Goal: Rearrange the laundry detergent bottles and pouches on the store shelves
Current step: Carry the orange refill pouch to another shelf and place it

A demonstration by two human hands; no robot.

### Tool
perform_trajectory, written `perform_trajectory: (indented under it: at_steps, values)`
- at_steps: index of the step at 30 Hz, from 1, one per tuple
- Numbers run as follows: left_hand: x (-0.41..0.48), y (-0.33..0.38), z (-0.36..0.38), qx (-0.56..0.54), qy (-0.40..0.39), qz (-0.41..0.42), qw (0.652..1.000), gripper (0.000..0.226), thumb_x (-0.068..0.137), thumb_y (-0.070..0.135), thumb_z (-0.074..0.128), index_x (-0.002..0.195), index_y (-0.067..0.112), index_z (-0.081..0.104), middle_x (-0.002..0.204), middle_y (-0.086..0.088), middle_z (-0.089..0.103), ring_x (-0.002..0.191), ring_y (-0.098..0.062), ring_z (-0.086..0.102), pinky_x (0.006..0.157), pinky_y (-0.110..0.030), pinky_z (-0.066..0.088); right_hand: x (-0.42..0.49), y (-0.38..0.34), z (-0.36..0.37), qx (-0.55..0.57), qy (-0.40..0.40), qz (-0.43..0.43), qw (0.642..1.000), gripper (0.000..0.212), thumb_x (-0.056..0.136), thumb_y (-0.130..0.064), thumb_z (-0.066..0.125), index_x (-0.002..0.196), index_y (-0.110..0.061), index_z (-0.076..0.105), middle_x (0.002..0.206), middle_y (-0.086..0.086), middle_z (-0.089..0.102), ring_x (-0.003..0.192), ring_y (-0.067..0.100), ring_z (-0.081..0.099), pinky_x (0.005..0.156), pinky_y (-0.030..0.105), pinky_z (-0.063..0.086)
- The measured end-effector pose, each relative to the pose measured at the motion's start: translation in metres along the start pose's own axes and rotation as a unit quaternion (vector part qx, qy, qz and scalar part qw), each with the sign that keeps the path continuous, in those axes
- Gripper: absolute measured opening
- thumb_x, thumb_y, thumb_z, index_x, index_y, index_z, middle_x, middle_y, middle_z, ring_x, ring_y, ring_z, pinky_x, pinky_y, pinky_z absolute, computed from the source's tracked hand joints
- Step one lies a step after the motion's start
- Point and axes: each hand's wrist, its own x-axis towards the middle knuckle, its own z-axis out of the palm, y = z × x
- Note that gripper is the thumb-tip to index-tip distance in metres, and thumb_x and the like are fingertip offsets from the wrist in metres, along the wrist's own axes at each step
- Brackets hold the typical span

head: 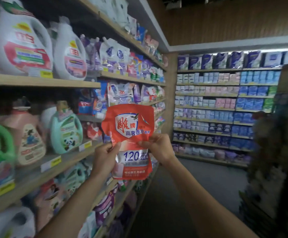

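While both hands are pinching its sides, the left hand [105, 156] and right hand [157, 148] are holding a red detergent pouch [128, 134] upright in the air, just off the shelves [81, 84]. Judging by this, a pouch is being relocated; next it is needing an open slot among the other pouches [122, 93].
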Motion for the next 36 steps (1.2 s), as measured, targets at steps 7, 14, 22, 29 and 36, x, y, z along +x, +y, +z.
perform_trajectory:
  at_steps: [7,14,22,29,36]
  values:
    - [0.06,-0.029,0.129,-0.001,-0.057,-0.005,0.998,0.037,0.096,0.024,0.065,0.064,0.005,0.061,0.049,0.003,0.061,0.046,-0.008,0.055,0.05,-0.026,0.039,0.065,0.053,-0.107,-0.041,0.055,0.031,0.997,0.022,0.08,-0.002,0.082,0.102,0.0,0.078,0.095,0.012,0.081,0.086,0.03,0.079,0.084,0.047,0.063]
    - [0.148,-0.073,0.226,-0.023,-0.103,-0.025,0.994,0.044,0.096,0.026,0.065,0.078,-0.014,0.058,0.062,-0.012,0.054,0.055,-0.016,0.048,0.05,-0.025,0.035,0.15,0.113,-0.172,-0.023,0.081,0.051,0.995,0.021,0.082,-0.001,0.081,0.103,-0.002,0.078,0.094,0.007,0.082,0.085,0.026,0.08,0.072,0.033,0.064]
    - [0.264,-0.126,0.317,-0.016,-0.109,-0.025,0.994,0.046,0.096,0.026,0.066,0.063,-0.003,0.052,0.046,0.003,0.042,0.038,-0.002,0.038,0.044,-0.021,0.03,0.276,0.176,-0.22,-0.041,0.093,0.059,0.993,0.02,0.082,-0.001,0.08,0.102,-0.005,0.079,0.093,0.006,0.082,0.084,0.025,0.08,0.072,0.036,0.065]
    - [0.35,-0.172,0.357,0.01,-0.064,-0.03,0.997,0.043,0.095,0.027,0.066,0.058,0.012,0.051,0.054,-0.007,0.05,0.054,-0.017,0.052,0.051,-0.026,0.034,0.39,0.239,-0.235,0.0,0.039,0.049,0.998,0.019,0.081,0.001,0.08,0.1,-0.001,0.079,0.09,0.006,0.082,0.08,0.023,0.08,0.065,0.028,0.063]
    - [0.416,-0.227,0.368,0.047,0.059,-0.052,0.996,0.047,0.096,0.027,0.065,0.077,-0.016,0.058,0.069,-0.02,0.061,0.066,-0.023,0.056,0.059,-0.038,0.041,0.503,0.322,-0.211,0.07,-0.077,0.057,0.993,0.021,0.08,0.008,0.079,0.095,-0.006,0.079,0.086,0.003,0.082,0.075,0.018,0.079,0.067,0.026,0.062]
